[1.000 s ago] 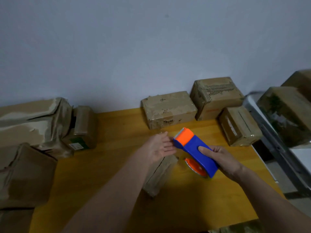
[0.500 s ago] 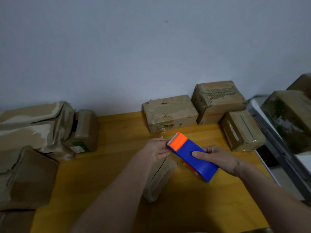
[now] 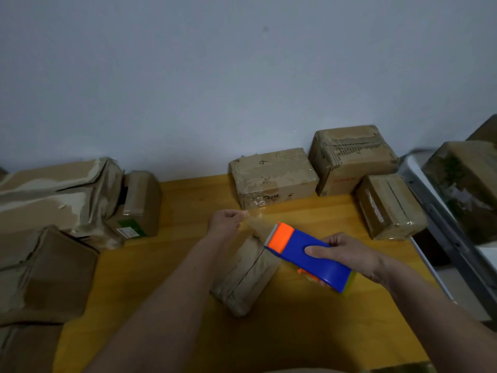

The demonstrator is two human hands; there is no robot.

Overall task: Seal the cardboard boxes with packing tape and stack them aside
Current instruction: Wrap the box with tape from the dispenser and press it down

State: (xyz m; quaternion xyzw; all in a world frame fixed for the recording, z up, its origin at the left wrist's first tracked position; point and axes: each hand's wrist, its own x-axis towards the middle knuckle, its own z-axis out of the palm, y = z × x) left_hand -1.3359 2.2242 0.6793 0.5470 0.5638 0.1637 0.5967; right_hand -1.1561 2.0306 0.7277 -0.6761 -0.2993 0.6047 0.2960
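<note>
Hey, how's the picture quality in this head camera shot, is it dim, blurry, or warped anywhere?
Head view: dim overall, the near table in heavy shadow; wide-angle bending shows at the edges, where the wall line curves; the boxes at far right look smeared; the pulled tape between the left hand and the dispenser in the right hand is translucent, soft-edged.

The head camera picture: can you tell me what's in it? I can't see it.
Two hands pull packing tape: the left hand pinches the end of a clear tape strip while the right hand grips a blue and orange tape dispenser above a small cardboard box. More taped boxes line the yellow table near a grey wall.
</note>
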